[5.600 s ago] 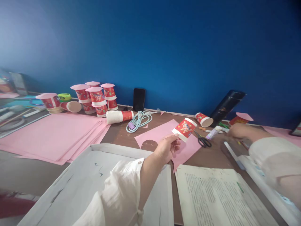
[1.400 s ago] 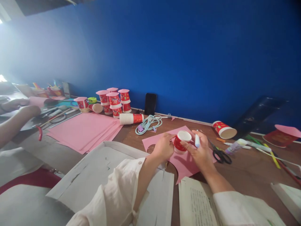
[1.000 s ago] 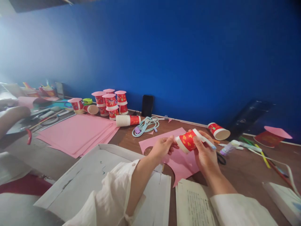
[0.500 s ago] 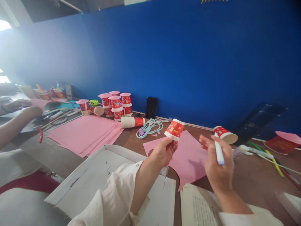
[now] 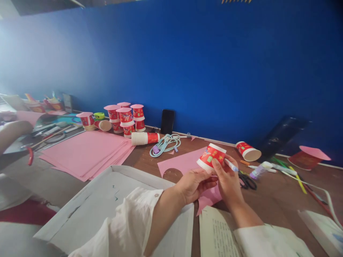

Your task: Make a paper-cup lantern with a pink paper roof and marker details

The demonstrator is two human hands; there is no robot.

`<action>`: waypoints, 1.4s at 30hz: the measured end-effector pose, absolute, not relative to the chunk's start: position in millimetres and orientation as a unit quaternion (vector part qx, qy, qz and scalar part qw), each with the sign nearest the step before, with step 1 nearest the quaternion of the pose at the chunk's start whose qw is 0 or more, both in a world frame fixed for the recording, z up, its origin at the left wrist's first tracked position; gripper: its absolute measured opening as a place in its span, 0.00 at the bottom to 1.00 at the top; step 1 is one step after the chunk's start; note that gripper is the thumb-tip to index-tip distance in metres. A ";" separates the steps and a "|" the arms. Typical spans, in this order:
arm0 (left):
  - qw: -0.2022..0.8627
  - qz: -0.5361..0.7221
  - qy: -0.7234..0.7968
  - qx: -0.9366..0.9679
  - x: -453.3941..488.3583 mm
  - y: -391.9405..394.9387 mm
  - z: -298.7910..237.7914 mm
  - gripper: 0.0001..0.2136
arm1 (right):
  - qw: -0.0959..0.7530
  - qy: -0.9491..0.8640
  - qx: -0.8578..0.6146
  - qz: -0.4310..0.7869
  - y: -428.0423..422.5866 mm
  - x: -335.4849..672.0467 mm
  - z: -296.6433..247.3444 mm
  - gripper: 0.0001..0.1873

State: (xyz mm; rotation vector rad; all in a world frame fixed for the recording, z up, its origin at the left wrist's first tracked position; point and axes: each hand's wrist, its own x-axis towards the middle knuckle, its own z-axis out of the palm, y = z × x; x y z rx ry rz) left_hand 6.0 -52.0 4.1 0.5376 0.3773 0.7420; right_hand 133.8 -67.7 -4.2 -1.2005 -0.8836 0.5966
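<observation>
Cup in hand: a red cup [image 5: 212,156], tilted above the cut pink sheet [image 5: 175,163]; its inside does not show.
Left hand: fingers of the left hand [image 5: 193,187] closed on the cup's lower edge.
Right hand: the right hand [image 5: 229,180] grips a white marker [image 5: 230,165], its thumb against the cup.
Nested cups: a sleeve of cups [image 5: 144,138] lying sideways, one inside another.
Cup towers: capped cups [image 5: 125,116] stacked two high, pink discs on top.
Pen cups: patterned cups [image 5: 55,104] at far left, filled with sticks or pens, blurred.
Loose cup: a cup on its side [image 5: 248,151], near the dark bottle [image 5: 284,137].
Tray: shallow white tray [image 5: 107,214], ink squiggles inside.
Surface: brown surface [image 5: 278,200] bearing pink sheets [image 5: 88,151], coiled cable [image 5: 166,144], scissors [image 5: 248,181], glue stick [image 5: 260,170].
Room: blue wall [image 5: 187,71], a phone [image 5: 167,121] leaning on it; another person's arm [image 5: 14,134] at left.
</observation>
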 end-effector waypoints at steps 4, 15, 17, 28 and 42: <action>0.888 0.381 0.177 0.189 6.6 -50.6 3.8 0.09 | 0.686 -0.423 -0.534 0.254 -67.2 134.1 -3.5 0.30; 0.838 0.480 0.244 0.088 6.2 -35.9 4.7 0.03 | 0.735 -0.354 -0.538 0.210 -67.3 154.2 -14.6 0.26; 0.833 0.488 0.244 0.091 6.7 -34.5 3.6 0.03 | 0.710 -0.386 -0.562 0.177 -74.5 152.6 -11.5 0.24; 0.829 0.503 0.190 0.157 7.2 -34.4 -4.8 0.03 | 0.535 -0.678 -0.502 -0.047 -93.1 125.4 -5.1 0.12; 0.824 0.502 0.175 0.197 10.8 -31.3 -14.7 0.08 | 0.520 -0.720 -0.449 -0.095 -88.2 129.1 -3.1 0.19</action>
